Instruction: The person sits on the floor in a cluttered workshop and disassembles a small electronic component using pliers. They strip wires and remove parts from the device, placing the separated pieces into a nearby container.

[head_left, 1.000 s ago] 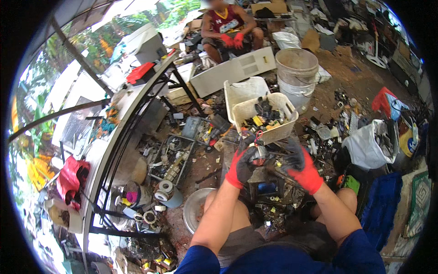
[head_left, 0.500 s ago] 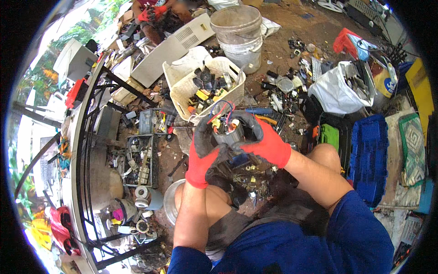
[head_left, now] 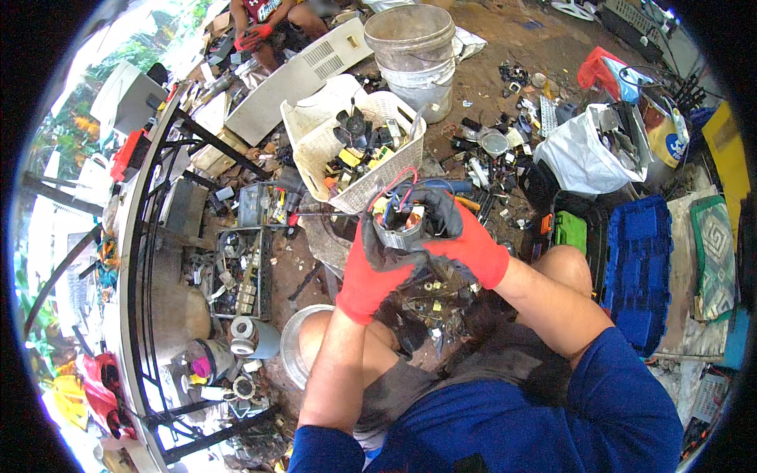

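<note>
Between my two gloved hands I hold a small electric motor [head_left: 398, 236], a round metal body with copper windings and red and blue wires rising from its top. My left hand [head_left: 371, 272], in a red and black glove, wraps round its left side. On the other side my right hand [head_left: 465, 244], gloved the same way, closes on it with the fingers curled. Just beyond the motor stands a cream plastic basket [head_left: 380, 175] holding black and yellow parts. The fingertips are partly hidden behind the motor.
A grey bucket [head_left: 410, 67] stands behind the basket. To the left are a black metal frame [head_left: 142, 260] and a crate of parts [head_left: 240, 272]. On the right lie a white sack [head_left: 579, 158] and an open blue toolbox lid [head_left: 637, 272]. Another person's gloved hands [head_left: 254, 35] show far off.
My left hand has shifted slightly right. The motor has turned a little, and its wires now lean differently. In the distance, the other person's hands have moved lower.
</note>
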The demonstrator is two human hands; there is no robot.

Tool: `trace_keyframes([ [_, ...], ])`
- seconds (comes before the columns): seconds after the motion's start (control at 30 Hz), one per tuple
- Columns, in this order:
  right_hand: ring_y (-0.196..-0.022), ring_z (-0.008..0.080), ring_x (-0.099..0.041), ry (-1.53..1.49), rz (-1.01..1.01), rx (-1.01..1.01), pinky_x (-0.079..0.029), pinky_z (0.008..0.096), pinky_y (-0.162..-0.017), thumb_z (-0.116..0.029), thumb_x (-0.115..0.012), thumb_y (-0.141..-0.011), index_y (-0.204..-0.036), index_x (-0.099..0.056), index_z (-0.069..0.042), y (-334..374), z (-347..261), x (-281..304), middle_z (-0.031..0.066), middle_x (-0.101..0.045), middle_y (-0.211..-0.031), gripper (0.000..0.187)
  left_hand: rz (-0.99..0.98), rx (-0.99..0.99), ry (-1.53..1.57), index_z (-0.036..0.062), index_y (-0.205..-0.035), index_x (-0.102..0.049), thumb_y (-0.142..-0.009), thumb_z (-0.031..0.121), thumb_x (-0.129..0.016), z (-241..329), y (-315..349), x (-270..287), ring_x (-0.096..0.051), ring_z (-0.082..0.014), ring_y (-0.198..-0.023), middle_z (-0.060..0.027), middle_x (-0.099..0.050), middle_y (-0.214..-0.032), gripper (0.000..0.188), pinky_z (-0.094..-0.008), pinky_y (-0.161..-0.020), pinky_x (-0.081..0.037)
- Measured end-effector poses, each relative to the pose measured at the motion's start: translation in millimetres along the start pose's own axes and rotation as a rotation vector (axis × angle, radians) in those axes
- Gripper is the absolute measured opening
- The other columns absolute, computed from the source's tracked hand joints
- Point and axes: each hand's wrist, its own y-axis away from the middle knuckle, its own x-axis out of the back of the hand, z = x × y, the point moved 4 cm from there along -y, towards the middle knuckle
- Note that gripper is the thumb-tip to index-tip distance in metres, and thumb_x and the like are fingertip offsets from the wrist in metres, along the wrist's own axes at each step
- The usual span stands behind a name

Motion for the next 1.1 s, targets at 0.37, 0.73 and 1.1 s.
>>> trace_keyframes([
  [0.37,-0.135,0.0209,-0.043,-0.143,-0.017,-0.186,-0.032,0.0369,-0.114,-0.01,-0.067,-0.088,-0.145,-0.039,-0.001,6.0,-11.6,4.1,0.0101,-0.047,-0.144,0.064,0.243,-0.358,-0.727,0.0024,-0.127,-0.052,-0.062,0.009,-0.08,26.5,10.8,11.3,-0.051,-0.0351,-0.111,-0.0168,-0.053,-0.116,0.071,-0.0431,-0.099,-0.041],
  [0.73,-0.127,0.0401,-0.049,0.969,-0.015,0.416,-0.04,0.0482,-0.108,-0.019,-0.08,-0.072,-0.138,-0.051,-0.008,7.8,-29.8,-17.9,0.0196,-0.052,-0.137,0.072,0.177,-0.331,-0.995,0.004,-0.131,-0.052,-0.061,0.005,-0.079,27.4,8.1,18.4,-0.05,-0.0398,-0.118,-0.0207,-0.052,-0.123,0.074,-0.0461,-0.103,-0.041],
  [1.1,-0.097,0.034,-0.065,0.704,-0.016,0.064,-0.052,0.0406,-0.087,-0.007,-0.067,-0.081,-0.105,-0.066,-0.001,5.8,-7.7,-2.3,0.0167,-0.069,-0.099,0.024,-0.085,-0.007,-0.36,0.0033,-0.137,-0.047,-0.061,0.005,-0.078,18.5,7.9,22.6,-0.054,-0.0229,-0.122,-0.0128,-0.055,-0.131,0.081,-0.0382,-0.102,-0.044],
])
